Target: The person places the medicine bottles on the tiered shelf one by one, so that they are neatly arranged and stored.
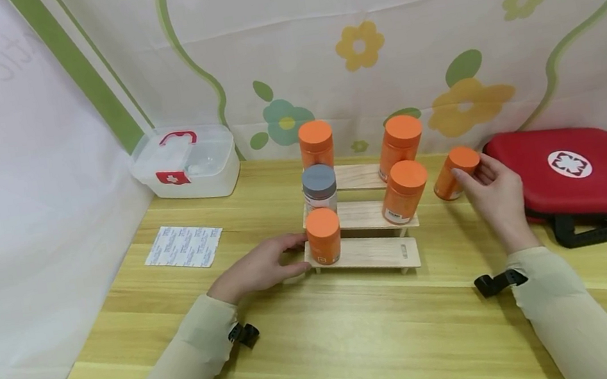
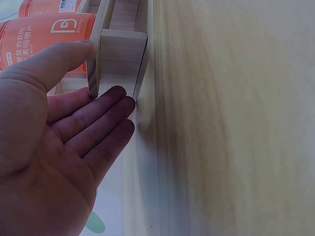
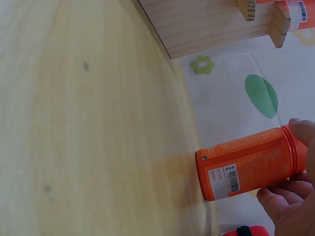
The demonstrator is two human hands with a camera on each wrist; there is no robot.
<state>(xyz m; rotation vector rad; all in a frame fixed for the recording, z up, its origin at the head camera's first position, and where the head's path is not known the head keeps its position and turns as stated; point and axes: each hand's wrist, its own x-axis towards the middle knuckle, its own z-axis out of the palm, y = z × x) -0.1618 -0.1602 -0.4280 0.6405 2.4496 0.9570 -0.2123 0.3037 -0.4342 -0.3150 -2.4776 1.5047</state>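
My right hand (image 1: 498,198) grips an orange vitamin bottle (image 1: 448,181) near its lid, with the thumb on one side and fingers on the other. In the right wrist view the base of this bottle (image 3: 246,164) is right at the tabletop. At the left end of a three-step wooden rack (image 1: 370,251), my left hand (image 1: 258,266) has its thumb at the lowest board's edge. Its other fingers (image 2: 106,132) extend fairly straight beside the rack's leg. An orange bottle (image 1: 324,238) stands on that lowest step, close to the left hand.
Behind it, a grey-lidded bottle (image 1: 319,188) and an orange bottle (image 1: 406,193) share the middle step. Two orange bottles (image 1: 316,142) stand on the top step. A red first-aid case (image 1: 569,171) lies at right. At left are a clear first-aid box (image 1: 189,166) and a blister pack (image 1: 184,246).
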